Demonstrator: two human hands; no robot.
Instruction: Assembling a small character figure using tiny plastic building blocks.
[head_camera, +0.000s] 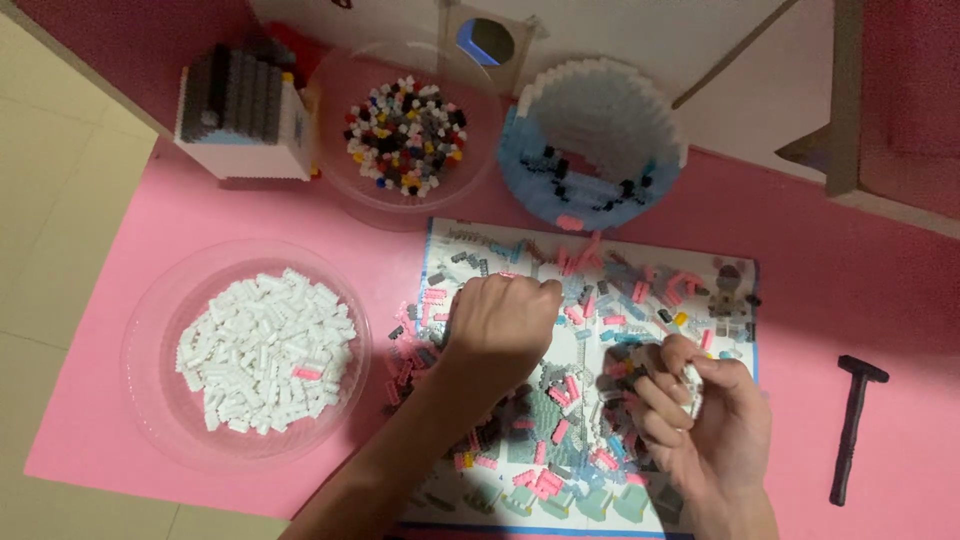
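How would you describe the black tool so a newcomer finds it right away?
Start at the pink mat and go to its right side, past the sheet strewn with small bricks. The black T-shaped tool lies there alone, right of the right hand. It is the only long, dark, single piece, with nothing touching it.

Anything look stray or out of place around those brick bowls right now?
One pink brick sits among the white bricks in the left clear bowl, the only coloured piece there. Loose pink and grey bricks also spill off the instruction sheet past its left edge, onto the pink mat, beside the left hand.
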